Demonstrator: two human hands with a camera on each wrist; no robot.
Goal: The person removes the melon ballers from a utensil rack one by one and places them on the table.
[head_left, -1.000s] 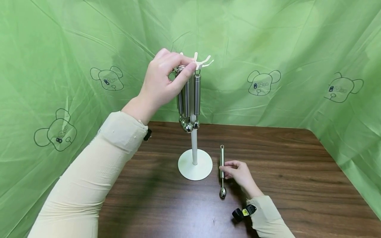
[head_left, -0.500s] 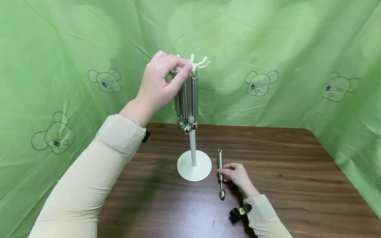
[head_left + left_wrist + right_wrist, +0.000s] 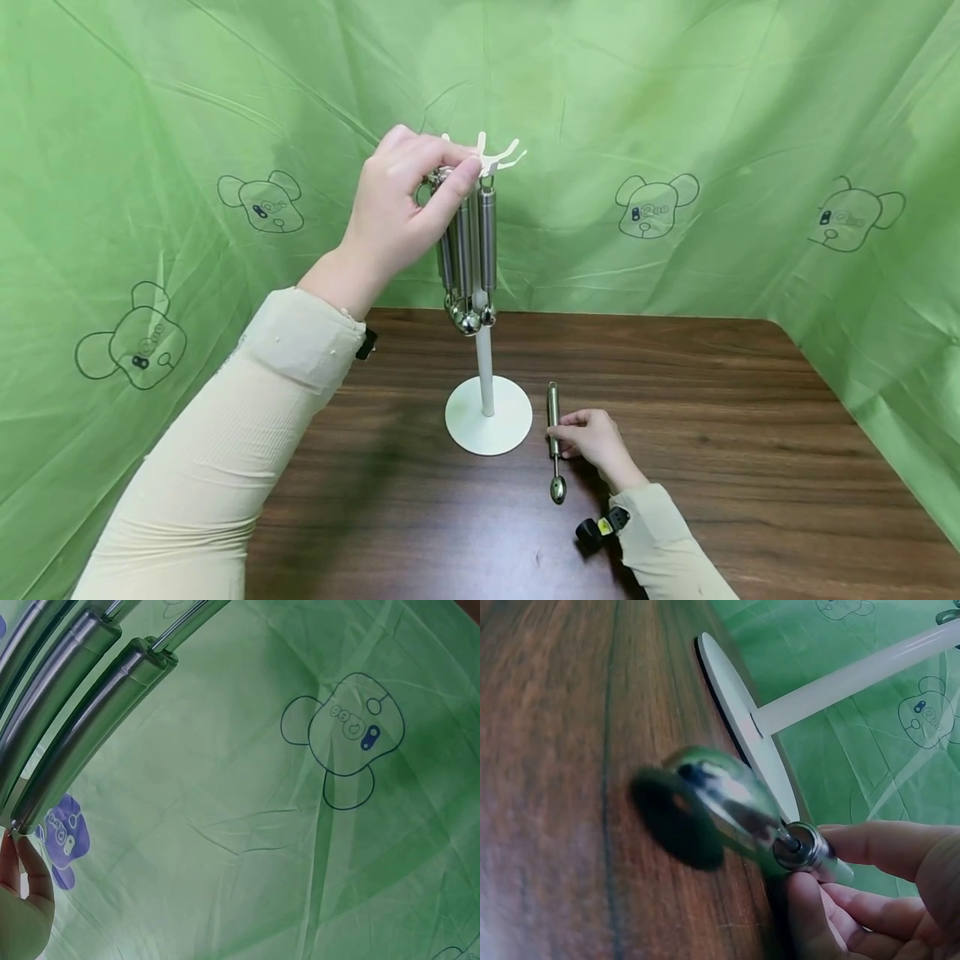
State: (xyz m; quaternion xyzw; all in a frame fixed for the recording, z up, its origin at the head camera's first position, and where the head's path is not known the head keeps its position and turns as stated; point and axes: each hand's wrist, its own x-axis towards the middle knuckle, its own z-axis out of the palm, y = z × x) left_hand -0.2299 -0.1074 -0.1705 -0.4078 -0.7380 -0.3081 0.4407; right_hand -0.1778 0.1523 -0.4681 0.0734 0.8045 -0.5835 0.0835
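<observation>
We have several steel utensils [image 3: 487, 242] hung on the white stand [image 3: 486, 371], our left hand [image 3: 405, 196] pinching its top [image 3: 489, 161], with one scoop [image 3: 553, 407] unhung beside its base [image 3: 476, 433], pinched by our right hand [image 3: 597, 440].

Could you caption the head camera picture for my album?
Left hand at the top of a white stand hung with metal utensils, right hand holding another utensil.
</observation>
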